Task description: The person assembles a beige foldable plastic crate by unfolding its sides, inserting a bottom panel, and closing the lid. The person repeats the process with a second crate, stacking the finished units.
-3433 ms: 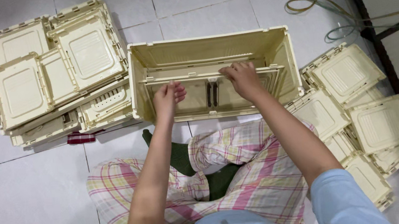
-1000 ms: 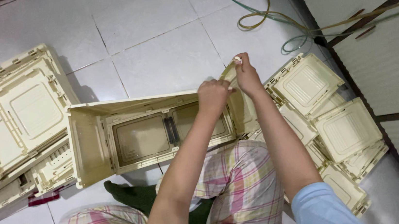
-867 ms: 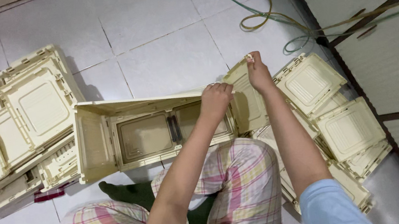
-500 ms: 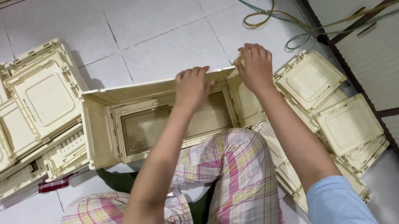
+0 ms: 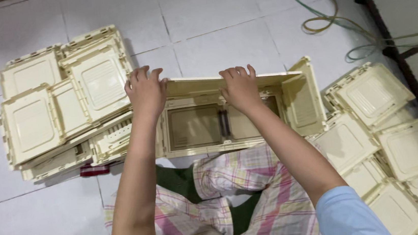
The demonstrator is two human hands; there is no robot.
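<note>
Step in hand: the cream folding crate (image 5: 229, 113) stands half-assembled on the white tiled floor (image 5: 221, 29), just ahead of the person's crossed legs in plaid trousers (image 5: 227, 197); both hands press on the long top wall.
Left hand (image 5: 145, 93): lies flat over the crate's left upper corner, fingers spread over the edge, pressing rather than closed round it.
Right hand (image 5: 239, 86): palm down on the top edge near the middle, fingers curled lightly over the rim; whether they hook under it I cannot tell.
Next move calls for: probably even downward pressure from both palms so the wall seats, with the hinged end flap (image 5: 301, 98) at the right kept out of the way.
Around: a stack of folded crates (image 5: 59, 101) touches the crate's left end; another pile of folded crates (image 5: 384, 136) lies close at the right.
In the way: both piles crowd the ends; coiled cables (image 5: 327, 14) lie well apart, beyond.
</note>
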